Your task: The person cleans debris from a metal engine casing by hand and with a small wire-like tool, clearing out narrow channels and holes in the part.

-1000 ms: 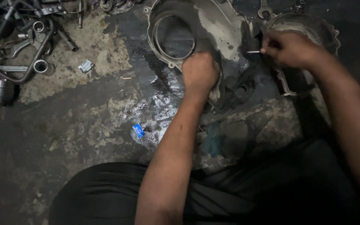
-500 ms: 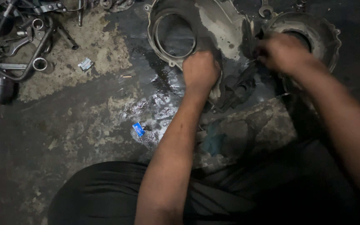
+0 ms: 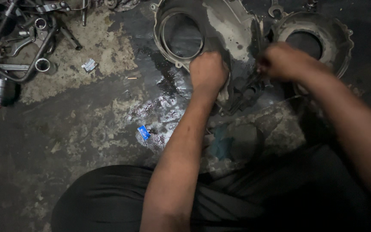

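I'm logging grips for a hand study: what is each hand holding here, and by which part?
Left hand presses on the lower edge of the grey metal engine cover. Right hand is closed and blurred at the cover's right side; what it holds cannot be told.

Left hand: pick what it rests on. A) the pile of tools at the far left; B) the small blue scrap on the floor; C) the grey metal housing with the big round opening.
C: the left hand presses on the grey metal housing, just below its big round opening.
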